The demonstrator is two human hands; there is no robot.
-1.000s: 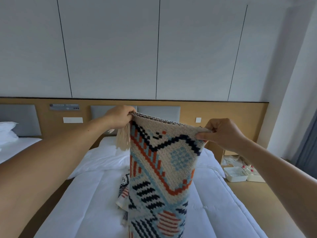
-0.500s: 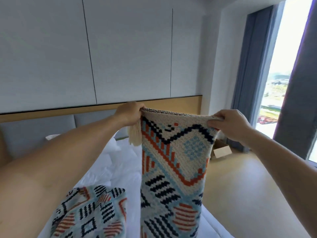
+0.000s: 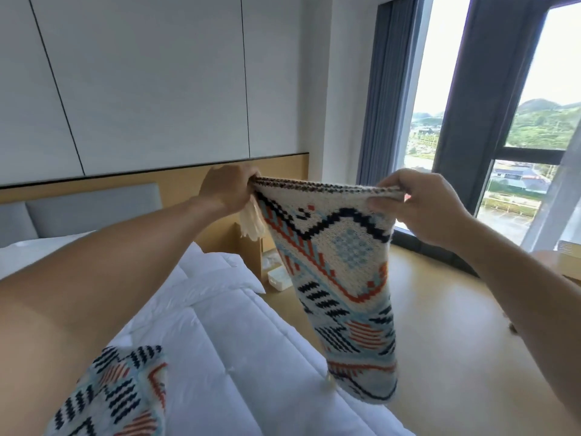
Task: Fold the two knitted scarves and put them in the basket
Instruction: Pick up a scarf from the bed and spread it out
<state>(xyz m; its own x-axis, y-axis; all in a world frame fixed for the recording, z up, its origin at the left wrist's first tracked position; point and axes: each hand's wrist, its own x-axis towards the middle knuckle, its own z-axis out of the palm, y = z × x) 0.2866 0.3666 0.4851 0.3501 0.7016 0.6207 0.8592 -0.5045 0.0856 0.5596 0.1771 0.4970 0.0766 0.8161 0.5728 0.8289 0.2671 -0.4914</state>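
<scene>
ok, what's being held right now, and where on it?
The patterned knitted scarf, pinched at its top edge: left hand at the fringed corner, right hand at the other.

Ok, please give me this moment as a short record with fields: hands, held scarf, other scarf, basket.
left hand: shut on one top corner of the held scarf
right hand: shut on the other top corner
held scarf: doubled over, hanging in the air beside the bed
other scarf: lies on the bed, partly hidden by the left arm
basket: not in view

Your bed (image 3: 239, 350) is covered by a white quilt. A patterned knitted scarf (image 3: 125, 398) lies on its near left part. White pillows (image 3: 217, 272) sit at the head.
</scene>
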